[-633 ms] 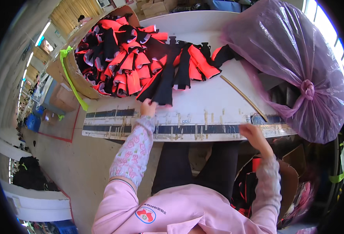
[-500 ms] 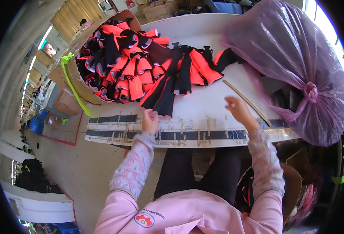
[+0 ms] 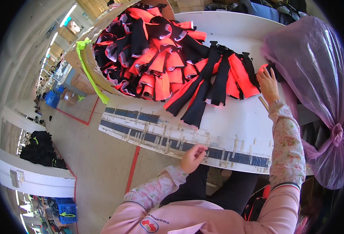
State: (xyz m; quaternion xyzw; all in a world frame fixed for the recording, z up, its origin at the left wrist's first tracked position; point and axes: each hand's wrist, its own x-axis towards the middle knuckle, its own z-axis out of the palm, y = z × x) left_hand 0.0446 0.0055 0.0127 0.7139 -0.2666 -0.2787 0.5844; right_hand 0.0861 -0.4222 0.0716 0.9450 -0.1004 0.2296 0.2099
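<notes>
My right hand (image 3: 268,82) reaches to the far right of the white table (image 3: 226,121), its bent fingers on a black and orange fabric strip (image 3: 272,69) beside the purple bag. Below, at the table's near edge, my left hand (image 3: 194,158) hovers with curled fingers and nothing visible in them. Between the hands and the big pile lies a fanned bundle of black and orange fabric strips (image 3: 218,80) with black buckles at its far end. A thin brown stick (image 3: 263,103) is partly hidden by my right forearm.
A cardboard box (image 3: 87,64) on its side spills a pile of black and orange strips (image 3: 156,58) at the left. A yellow-green ribbon (image 3: 91,74) hangs from its rim. The knotted purple plastic bag (image 3: 312,74) bulges over the right end.
My right hand has moved up and away to the strip near the bag. My left hand has left the bundle's near end and drawn back toward me. The view has turned.
</notes>
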